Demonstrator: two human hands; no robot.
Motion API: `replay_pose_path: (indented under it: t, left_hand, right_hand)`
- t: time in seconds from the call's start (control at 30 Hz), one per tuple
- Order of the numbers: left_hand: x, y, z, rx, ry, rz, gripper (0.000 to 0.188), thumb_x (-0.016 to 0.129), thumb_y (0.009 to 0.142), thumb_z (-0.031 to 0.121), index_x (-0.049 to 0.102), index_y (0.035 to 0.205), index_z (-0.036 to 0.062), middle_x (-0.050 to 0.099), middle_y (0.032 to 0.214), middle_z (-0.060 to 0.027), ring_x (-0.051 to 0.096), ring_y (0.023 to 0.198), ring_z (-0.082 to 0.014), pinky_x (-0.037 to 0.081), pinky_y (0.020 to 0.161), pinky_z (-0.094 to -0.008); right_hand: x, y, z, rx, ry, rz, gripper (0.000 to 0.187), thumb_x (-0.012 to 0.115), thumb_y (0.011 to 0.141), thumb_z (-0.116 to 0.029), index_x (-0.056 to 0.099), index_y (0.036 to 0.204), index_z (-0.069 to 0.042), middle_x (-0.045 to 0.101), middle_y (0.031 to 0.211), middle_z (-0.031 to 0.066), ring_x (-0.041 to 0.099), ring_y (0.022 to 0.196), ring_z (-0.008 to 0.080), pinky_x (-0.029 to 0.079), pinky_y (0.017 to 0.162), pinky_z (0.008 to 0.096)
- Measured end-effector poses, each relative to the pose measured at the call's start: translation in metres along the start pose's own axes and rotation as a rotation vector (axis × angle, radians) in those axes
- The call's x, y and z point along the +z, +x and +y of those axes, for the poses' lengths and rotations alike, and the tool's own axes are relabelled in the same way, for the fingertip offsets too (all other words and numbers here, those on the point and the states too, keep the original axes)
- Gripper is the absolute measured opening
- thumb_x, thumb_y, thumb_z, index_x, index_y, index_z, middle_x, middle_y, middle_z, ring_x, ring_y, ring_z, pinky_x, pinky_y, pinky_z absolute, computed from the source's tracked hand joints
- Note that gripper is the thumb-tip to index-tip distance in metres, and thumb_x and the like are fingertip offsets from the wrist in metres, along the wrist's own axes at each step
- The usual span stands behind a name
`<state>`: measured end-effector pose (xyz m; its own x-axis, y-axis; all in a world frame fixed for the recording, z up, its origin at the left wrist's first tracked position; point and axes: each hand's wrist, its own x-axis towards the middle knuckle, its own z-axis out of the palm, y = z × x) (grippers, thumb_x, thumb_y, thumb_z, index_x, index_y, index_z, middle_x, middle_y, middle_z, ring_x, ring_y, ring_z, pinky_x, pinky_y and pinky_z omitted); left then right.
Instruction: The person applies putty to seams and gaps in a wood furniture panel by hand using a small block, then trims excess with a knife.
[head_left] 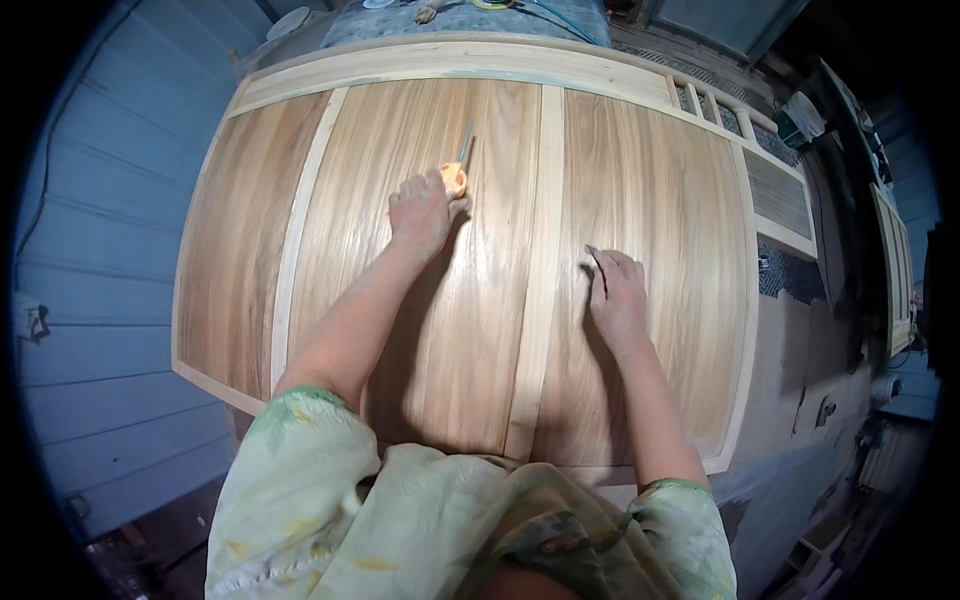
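A large framed wooden panel (440, 300) lies flat before me, with brown grained boards between pale strips. Over its middle board, my left hand (420, 212) is closed on the orange handles of a pair of scissors (455, 180). The metal blades point away from me. Farther right, my right hand (620, 295) is closed low over the right board and pinches a small dark, thin piece (592, 252) between thumb and fingers. Its exact kind is too small to make out.
A blue-grey covered table (460, 25) stands beyond the panel, with a few small things and a hose on it. Pale slats and a smaller framed piece (780, 195) adjoin at the right. White-blue plank walls (120, 250) rise at the left. A white bucket (802, 118) sits at the far right.
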<state>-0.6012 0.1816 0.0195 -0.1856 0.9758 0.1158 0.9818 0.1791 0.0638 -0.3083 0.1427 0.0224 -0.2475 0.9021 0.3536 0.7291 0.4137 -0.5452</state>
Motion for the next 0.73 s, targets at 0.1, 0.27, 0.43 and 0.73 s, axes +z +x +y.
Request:
replay_pose_path:
  t: [0.1, 0.27, 0.43, 0.73]
  left_hand:
    - [0.022, -0.02, -0.009, -0.016, 0.007, 0.02, 0.061, 0.066, 0.078, 0.051, 0.049, 0.114, 0.004, 0.054, 0.101, -0.0118, 0.052, 0.097, -0.027, 0.043, 0.081, -0.0437]
    - [0.029, -0.03, -0.001, -0.005, 0.034, 0.062, 0.059, 0.062, 0.082, 0.043, 0.045, 0.119, -0.0002, 0.05, 0.099, -0.0105, 0.048, 0.096, -0.0267, 0.039, 0.082, -0.0416]
    - [0.027, -0.032, -0.004, -0.005, 0.011, 0.022, 0.057, 0.062, 0.084, 0.037, 0.041, 0.121, 0.0001, 0.047, 0.102, -0.0131, 0.047, 0.1, -0.0304, 0.038, 0.087, -0.045]
    - [0.032, -0.028, -0.008, -0.009, 0.04, -0.004, 0.063, 0.062, 0.083, 0.038, 0.039, 0.127, -0.0013, 0.048, 0.11, -0.0146, 0.045, 0.106, -0.0314, 0.036, 0.089, -0.0452]
  right_hand:
    - [0.024, 0.048, 0.019, -0.037, -0.072, -0.01, 0.025, 0.058, 0.081, -0.001, 0.063, 0.106, -0.002, 0.059, 0.107, 0.0112, 0.053, 0.098, 0.0307, 0.048, 0.084, 0.0374]
    - [0.069, 0.122, 0.054, -0.105, -0.177, 0.005, 0.033, 0.058, 0.076, 0.002, 0.063, 0.108, -0.005, 0.059, 0.109, 0.0096, 0.053, 0.1, 0.0298, 0.048, 0.085, 0.0372]
    - [0.101, 0.173, 0.069, -0.16, -0.259, -0.015, 0.034, 0.058, 0.075, 0.001, 0.064, 0.108, -0.006, 0.059, 0.108, 0.0075, 0.053, 0.101, 0.0285, 0.048, 0.085, 0.0369]
    - [0.107, 0.192, 0.08, -0.163, -0.306, -0.159, 0.032, 0.064, 0.073, -0.005, 0.066, 0.105, -0.008, 0.06, 0.109, 0.0064, 0.052, 0.101, 0.0262, 0.047, 0.087, 0.0351]
